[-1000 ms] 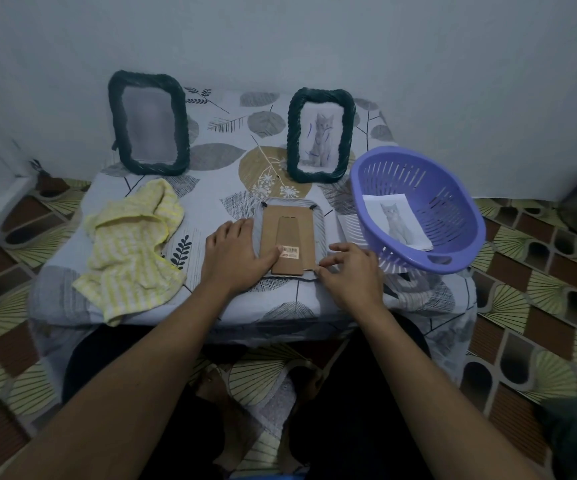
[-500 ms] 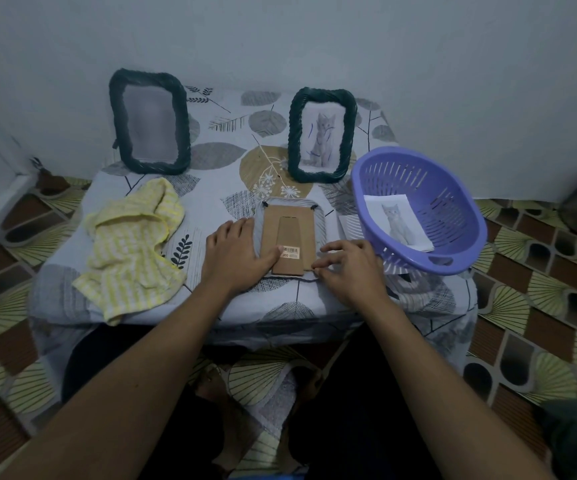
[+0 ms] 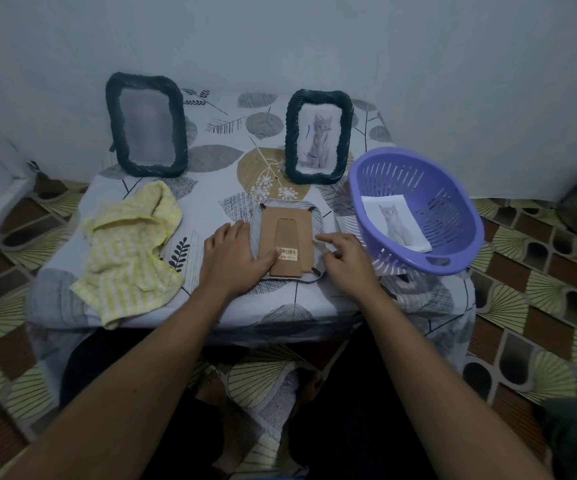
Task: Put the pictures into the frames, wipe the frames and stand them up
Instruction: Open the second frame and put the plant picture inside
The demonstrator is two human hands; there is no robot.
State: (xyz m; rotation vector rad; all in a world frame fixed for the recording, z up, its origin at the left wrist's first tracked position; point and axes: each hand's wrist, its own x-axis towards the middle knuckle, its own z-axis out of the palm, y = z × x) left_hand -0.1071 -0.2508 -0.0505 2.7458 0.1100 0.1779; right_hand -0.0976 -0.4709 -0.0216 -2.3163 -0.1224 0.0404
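We see face-down frame [image 3: 285, 242] at centre of table [image 3: 218, 157], cardboard back up. Our left hand [image 3: 233, 259] lies spread flat on its left side, thumb beside barcode sticker [image 3: 289, 252]. Our right hand [image 3: 347, 261] sits at its right edge, forefinger out and touching, other fingers loosely bent, gripping nothing. 2 dark frames stand at rear: left frame [image 3: 147, 129], its contents blurred, and right frame [image 3: 319, 136] showing cat. We note loose cat picture [image 3: 396, 221] in purple basket [image 3: 449, 209] at right, yellow cloth [image 3: 131, 251] at left.

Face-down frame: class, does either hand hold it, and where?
Neither grips the frame. The left hand presses on its left side, thumb on the cardboard back; the right hand touches its right edge.
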